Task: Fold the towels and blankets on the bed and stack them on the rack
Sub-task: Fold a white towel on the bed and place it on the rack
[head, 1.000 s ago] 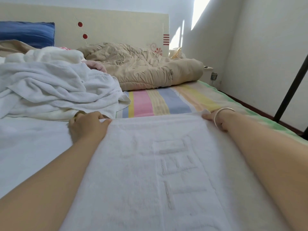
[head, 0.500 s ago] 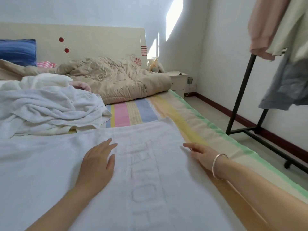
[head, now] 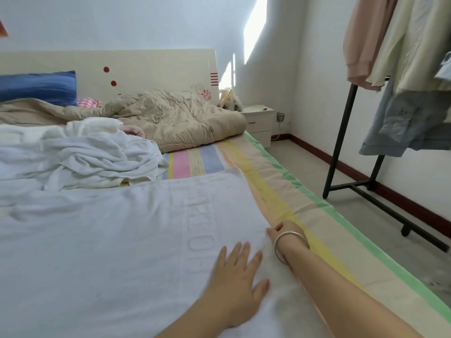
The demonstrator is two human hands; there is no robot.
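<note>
Bed (head: 280,172) bears spread towel (head: 122,240) — left hand (head: 234,279) flat, right hand (head: 285,231) pinching edge.

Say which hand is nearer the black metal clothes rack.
Right: the right hand grips the white towel edge facing the black rack; the left hand lies flat farther inward.

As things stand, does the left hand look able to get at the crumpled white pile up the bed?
Probably yes, with a stretch: the left hand lies open on the spread towel, holding nothing, and only flat towel lies between it and the crumpled white pile.
</note>
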